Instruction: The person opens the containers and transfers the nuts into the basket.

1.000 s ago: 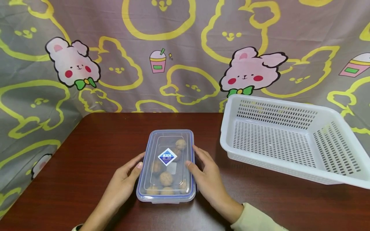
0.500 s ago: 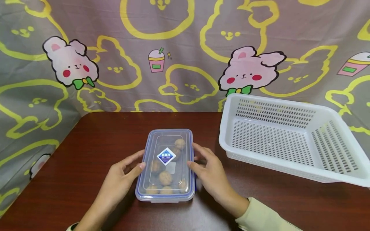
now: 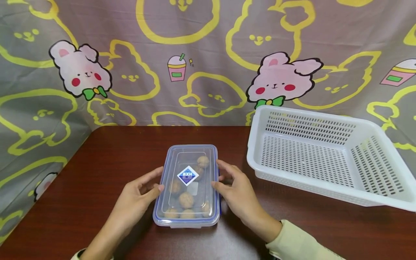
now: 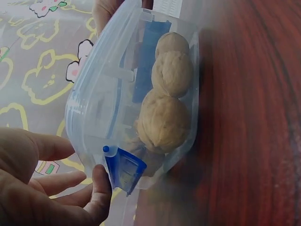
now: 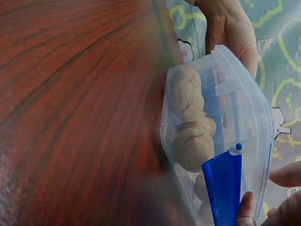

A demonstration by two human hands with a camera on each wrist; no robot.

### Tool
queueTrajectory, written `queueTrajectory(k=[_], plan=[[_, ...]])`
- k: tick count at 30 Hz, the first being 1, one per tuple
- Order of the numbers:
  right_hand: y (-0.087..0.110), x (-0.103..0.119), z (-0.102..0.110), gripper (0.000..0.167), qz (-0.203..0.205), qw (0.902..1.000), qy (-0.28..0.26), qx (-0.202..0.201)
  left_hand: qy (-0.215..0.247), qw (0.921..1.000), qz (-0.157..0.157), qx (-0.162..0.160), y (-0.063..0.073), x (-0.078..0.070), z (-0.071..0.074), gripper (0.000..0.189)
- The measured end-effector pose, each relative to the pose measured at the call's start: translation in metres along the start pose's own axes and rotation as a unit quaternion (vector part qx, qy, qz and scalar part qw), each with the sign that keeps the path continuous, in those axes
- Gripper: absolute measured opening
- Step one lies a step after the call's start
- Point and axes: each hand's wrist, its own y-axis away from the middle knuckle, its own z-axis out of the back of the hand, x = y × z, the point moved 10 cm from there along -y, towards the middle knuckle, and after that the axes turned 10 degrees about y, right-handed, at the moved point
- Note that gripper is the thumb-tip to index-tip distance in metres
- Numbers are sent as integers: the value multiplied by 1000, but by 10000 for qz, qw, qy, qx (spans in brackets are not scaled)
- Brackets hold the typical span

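A clear plastic food container (image 3: 177,159) with a blue-edged lid lies on the table, with several walnuts (image 4: 164,120) inside. A blue and white BXH label (image 3: 188,176) is stuck on top. My left hand (image 3: 134,200) holds the left side, thumb at the lid's rim and fingers along the edge. In the left wrist view a fingertip sits against a blue latch (image 4: 126,170), which is tilted outward. On the opposite side my right hand (image 3: 240,196) grips the rim likewise. One of its fingertips is at another blue latch (image 5: 223,188), also swung away from the wall.
A white perforated plastic basket (image 3: 305,159) stands at the right of the dark red-brown table (image 3: 126,148). Behind the table hangs a grey curtain (image 3: 208,54) printed with cartoon rabbits and yellow outlines.
The right-side blue latch now shows beyond the container's edge, where it did not a second ago. Both thumbs have slid slightly outward to the rim. The container stays in place.
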Motion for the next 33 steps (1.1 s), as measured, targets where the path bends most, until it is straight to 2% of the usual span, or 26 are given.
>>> queueTrajectory(k=[8,13,16,21,24,28,33], plan=[[-1,9,4,55,138,9997,208,-50,-102,9998,-103,-160,3,-11,1,51],[-1,14,8,54,141,9999,96,-29,-159,9996,-190,-160,4,-20,4,51],[-2,13,9,57,-42,9998,-165,52,-53,9997,-222,-62,4,-23,6,53],[-4,11,8,66,-443,9960,-730,272,418,9983,-286,270,3,-27,9,60],[-5,14,7,64,-569,9925,-982,460,614,9968,-313,414,3,-29,12,66],[-8,23,6,62,-571,9885,-1184,742,840,9949,-167,531,3,-28,17,70],[-10,30,2,66,-664,9847,-1148,1131,1144,9902,18,803,5,-25,21,66]])
